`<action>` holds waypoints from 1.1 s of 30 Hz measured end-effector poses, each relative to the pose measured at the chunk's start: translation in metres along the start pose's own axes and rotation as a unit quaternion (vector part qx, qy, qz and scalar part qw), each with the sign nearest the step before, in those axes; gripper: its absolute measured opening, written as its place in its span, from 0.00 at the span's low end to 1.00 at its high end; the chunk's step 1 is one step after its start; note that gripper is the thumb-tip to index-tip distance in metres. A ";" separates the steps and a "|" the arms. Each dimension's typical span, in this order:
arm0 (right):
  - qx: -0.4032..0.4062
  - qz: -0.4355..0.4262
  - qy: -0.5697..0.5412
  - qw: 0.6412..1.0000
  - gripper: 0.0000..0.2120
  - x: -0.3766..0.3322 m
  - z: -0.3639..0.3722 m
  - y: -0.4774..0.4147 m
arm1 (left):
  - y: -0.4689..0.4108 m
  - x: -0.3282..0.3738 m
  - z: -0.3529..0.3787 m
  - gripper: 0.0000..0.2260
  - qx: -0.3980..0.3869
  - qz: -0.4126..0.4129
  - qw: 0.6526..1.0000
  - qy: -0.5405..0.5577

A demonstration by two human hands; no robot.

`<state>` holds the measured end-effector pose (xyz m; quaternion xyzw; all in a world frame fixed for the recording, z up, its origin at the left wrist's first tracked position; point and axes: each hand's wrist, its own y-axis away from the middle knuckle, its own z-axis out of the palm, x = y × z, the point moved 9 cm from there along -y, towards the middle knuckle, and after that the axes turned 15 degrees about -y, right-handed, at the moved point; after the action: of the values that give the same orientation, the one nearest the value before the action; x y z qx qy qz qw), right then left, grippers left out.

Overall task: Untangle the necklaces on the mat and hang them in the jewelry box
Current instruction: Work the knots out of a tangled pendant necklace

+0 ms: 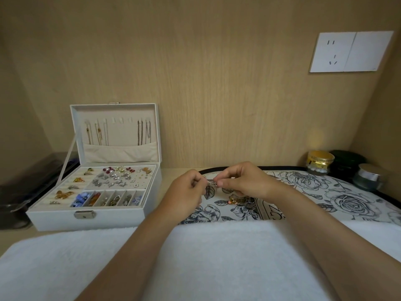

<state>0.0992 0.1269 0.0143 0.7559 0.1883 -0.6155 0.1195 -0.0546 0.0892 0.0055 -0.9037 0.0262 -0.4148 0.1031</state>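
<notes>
A pale wood-panelled alcove backs a tabletop where a floral mat (347,198) lies, with a white towel (195,257) in front of it. Just above the mat's left end, a tangled necklace (211,184) is held between both hands. The left hand (187,187) pinches it with curled fingers, and the right hand (243,181) pinches it between thumb and forefinger. An amber beaded piece (236,199) lies on the mat just below. Left of the mat stands the open white jewelry box (86,221), with chains (143,131) hanging inside its raised lid. A gold-lidded jar (321,161) and a silver-lidded jar (370,177) stand at the far right, and a wall socket (332,52) is above them.
</notes>
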 end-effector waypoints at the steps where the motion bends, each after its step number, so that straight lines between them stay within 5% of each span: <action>1: -0.002 0.003 0.008 1.000 0.02 0.001 0.001 0.000 | 0.000 -0.001 0.001 0.08 -0.002 -0.009 0.999 0.033; 6: -0.027 0.005 0.038 0.999 0.02 -0.001 0.007 0.002 | 0.001 -0.001 -0.003 0.09 -0.003 -0.032 0.995 0.095; 17: 0.013 -0.006 -0.081 0.997 0.04 -0.005 0.009 -0.001 | 0.002 0.006 -0.006 0.11 -0.005 0.066 0.994 -0.093; 24: -0.003 0.025 -0.058 0.998 0.15 0.000 0.021 -0.002 | 0.005 0.002 0.000 0.15 -0.026 -0.063 0.978 0.199; 28: 0.082 -0.004 -0.057 0.995 0.17 0.003 0.006 -0.004 | 0.005 -0.001 -0.005 0.14 -0.018 -0.050 0.991 0.127; 33: 0.118 0.005 -0.221 0.968 0.13 0.005 -0.001 -0.007 | 0.003 0.001 -0.004 0.12 -0.008 -0.004 1.000 0.004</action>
<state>0.0981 0.1345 0.0101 0.6108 0.0792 -0.7846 0.0714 -0.0570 0.0856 0.0078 -0.9030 0.0268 -0.4185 0.0939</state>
